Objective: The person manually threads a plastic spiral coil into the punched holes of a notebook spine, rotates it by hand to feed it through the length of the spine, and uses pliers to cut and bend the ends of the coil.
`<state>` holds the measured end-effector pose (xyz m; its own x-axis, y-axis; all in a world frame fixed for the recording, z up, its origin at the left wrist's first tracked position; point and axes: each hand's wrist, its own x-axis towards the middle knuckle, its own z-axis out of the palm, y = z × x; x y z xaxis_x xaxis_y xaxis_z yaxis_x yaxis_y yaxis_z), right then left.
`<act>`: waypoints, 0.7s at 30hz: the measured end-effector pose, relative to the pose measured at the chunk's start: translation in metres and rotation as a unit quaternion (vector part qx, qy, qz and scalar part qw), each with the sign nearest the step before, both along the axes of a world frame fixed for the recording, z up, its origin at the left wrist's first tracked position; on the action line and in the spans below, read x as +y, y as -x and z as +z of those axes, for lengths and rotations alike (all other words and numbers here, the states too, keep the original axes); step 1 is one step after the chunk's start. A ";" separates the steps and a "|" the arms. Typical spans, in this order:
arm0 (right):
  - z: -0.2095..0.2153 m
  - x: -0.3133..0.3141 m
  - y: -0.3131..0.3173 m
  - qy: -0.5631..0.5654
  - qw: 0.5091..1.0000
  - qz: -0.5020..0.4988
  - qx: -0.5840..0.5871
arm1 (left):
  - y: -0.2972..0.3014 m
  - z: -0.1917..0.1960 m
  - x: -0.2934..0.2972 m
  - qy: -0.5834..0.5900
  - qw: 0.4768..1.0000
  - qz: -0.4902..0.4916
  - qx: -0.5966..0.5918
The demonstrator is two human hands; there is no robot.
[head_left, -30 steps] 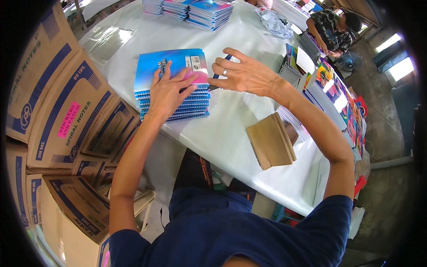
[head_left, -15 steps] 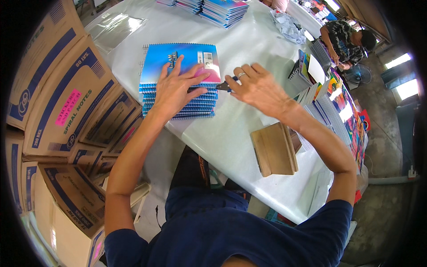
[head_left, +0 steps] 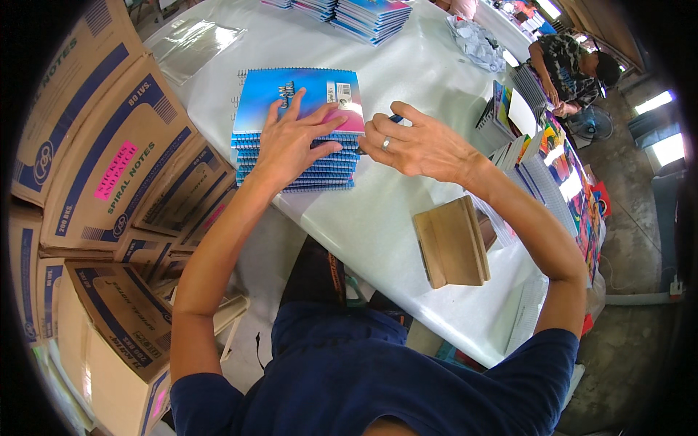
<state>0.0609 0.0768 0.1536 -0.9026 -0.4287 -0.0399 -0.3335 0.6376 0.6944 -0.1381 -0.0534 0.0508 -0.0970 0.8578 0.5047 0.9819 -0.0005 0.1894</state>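
Notebooks (head_left: pixel 320 171) stacked near left on white table (head_left: pixel 378 225), lengthwise left to right; under spread, flat left hand (head_left: pixel 287 145) (the nearer, touching), immediately left of right hand (head_left: pixel 413 147), clenched around small dark tool (head_left: pixel 396 118).

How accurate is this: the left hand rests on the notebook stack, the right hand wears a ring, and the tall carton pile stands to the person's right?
Not quite: the head view shows the tall carton pile to the person's left. The left hand and ring are as described.
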 end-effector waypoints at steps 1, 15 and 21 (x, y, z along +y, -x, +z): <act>-0.001 0.002 0.001 -0.006 1.000 0.007 0.001 | 0.001 0.000 0.000 0.000 1.000 0.000 0.001; -0.002 -0.024 0.004 0.061 0.987 -0.143 0.036 | -0.001 0.006 -0.002 0.023 1.000 -0.004 -0.005; -0.007 0.003 0.008 0.060 0.998 0.027 0.021 | -0.001 0.003 -0.001 0.036 0.999 0.006 0.011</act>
<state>0.0526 0.0794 0.1467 -0.8776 -0.4766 0.0517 -0.3422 0.6982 0.6289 -0.1367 -0.0542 0.0540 -0.0978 0.8909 0.4436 0.9856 0.0250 0.1671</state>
